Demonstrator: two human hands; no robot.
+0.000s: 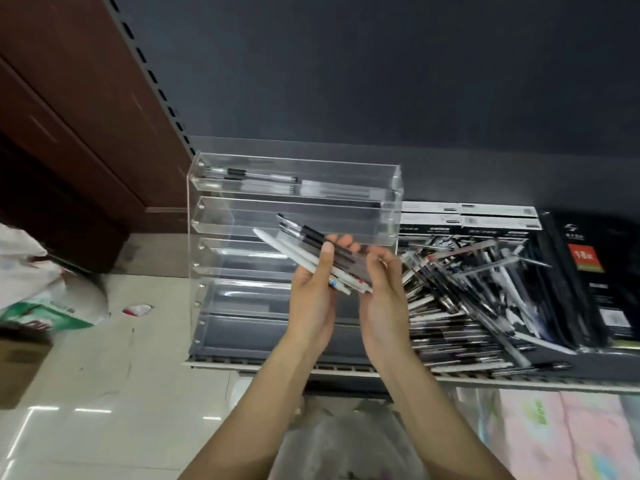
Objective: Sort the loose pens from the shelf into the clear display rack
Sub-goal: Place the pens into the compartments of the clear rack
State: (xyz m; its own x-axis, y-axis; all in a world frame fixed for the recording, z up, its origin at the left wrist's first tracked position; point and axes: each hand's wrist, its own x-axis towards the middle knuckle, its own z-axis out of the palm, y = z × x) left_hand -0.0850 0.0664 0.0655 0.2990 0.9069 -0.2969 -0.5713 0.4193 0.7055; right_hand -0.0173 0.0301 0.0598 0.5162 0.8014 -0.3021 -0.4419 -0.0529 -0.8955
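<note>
A clear tiered display rack (388,216) stands on the shelf, left of a big pile of loose pens (464,299). Its top tier holds a few pens (263,180); the lower tiers look bare. In front of the rack my left hand (313,296) grips a bundle of several pens (301,242), black-capped and white ones, slanting up to the left. My right hand (384,289) is beside it, fingers curled against the bundle's lower end.
The shelf's front edge (519,377) runs below the pile. Black boxes (467,220) and dark notebook packs (588,278) sit at the right. Left of the shelf are tiled floor (104,375), a white bag (41,292) and a cardboard box (20,368). Plastic-wrapped goods (554,434) lie below.
</note>
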